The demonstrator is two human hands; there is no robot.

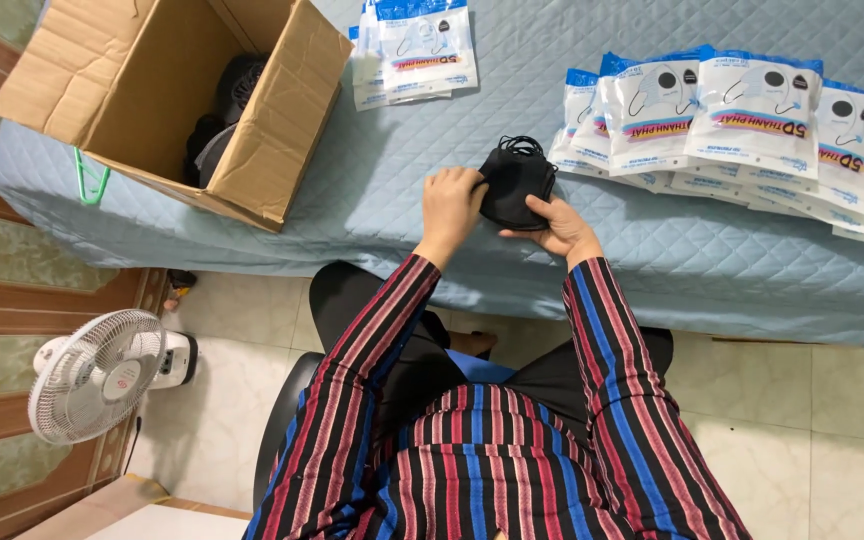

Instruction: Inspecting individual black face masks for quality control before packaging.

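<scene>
My left hand point(449, 203) grips the left edge of a stack of black face masks point(517, 183), fingers curled shut on it, while my right hand point(558, 226) cups the stack from below at its five o'clock, thumb pressed on top. The stack sits between both hands, just above the quilted blue tabletop point(402, 180), ear loops bunched at its twelve o'clock. At two o'clock lies an overlapping row of sealed white-and-blue mask packets point(742, 120), near my right hand; a smaller pile of packets point(414, 50) lies at eleven. At nine o'clock an open cardboard box point(182, 100) holds dark items. At seven o'clock, on the floor, stands a white fan point(97, 375).
</scene>
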